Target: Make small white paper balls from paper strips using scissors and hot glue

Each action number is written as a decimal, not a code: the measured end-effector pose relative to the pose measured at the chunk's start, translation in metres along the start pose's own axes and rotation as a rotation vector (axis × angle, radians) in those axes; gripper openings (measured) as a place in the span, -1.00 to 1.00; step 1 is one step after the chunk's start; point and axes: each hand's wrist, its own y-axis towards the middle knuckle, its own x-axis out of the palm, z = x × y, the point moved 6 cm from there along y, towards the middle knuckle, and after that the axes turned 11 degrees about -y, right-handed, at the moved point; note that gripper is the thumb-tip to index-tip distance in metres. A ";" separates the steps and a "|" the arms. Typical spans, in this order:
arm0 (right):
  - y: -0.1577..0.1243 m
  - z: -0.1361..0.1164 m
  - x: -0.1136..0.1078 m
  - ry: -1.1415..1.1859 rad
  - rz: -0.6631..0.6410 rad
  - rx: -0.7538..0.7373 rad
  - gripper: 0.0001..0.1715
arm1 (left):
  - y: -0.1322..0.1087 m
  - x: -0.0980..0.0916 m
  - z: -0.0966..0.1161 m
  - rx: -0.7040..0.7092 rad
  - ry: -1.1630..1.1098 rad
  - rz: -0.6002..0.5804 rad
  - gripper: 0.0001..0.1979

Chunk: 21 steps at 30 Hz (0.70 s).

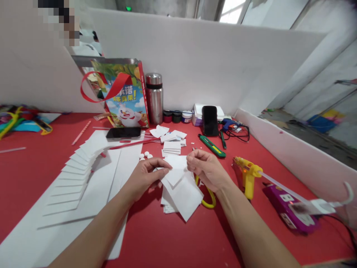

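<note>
My left hand (146, 175) and my right hand (205, 169) both pinch a small white square piece (178, 163) held just above the red table (41, 160). The left fingers grip its left edge, the right fingers its upper right edge. Under the hands lies a loose pile of white cut squares (181, 195). A yellow scissor handle (209, 201) pokes out from beneath my right wrist. A fan of stepped white strips (74, 175) rests on larger white sheets to the left.
A yellow glue gun (248, 175) stands right of my hand, by a purple power strip (287, 208). Behind lie a green utility knife (212, 146), two phones (209, 120), a steel flask (154, 97), paint pots (177, 116), a gift bag (122, 93) and stacked white pieces (171, 145).
</note>
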 end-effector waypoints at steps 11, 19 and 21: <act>0.001 -0.003 -0.003 0.001 0.014 -0.070 -0.76 | 0.000 0.001 0.000 -0.020 -0.040 0.000 -0.77; 0.003 0.001 -0.001 0.111 -0.016 -0.013 -0.82 | 0.000 0.002 0.002 -0.009 -0.058 -0.001 -0.76; 0.003 0.001 -0.001 0.121 -0.019 -0.006 -0.82 | -0.001 0.003 0.002 -0.011 -0.063 -0.002 -0.77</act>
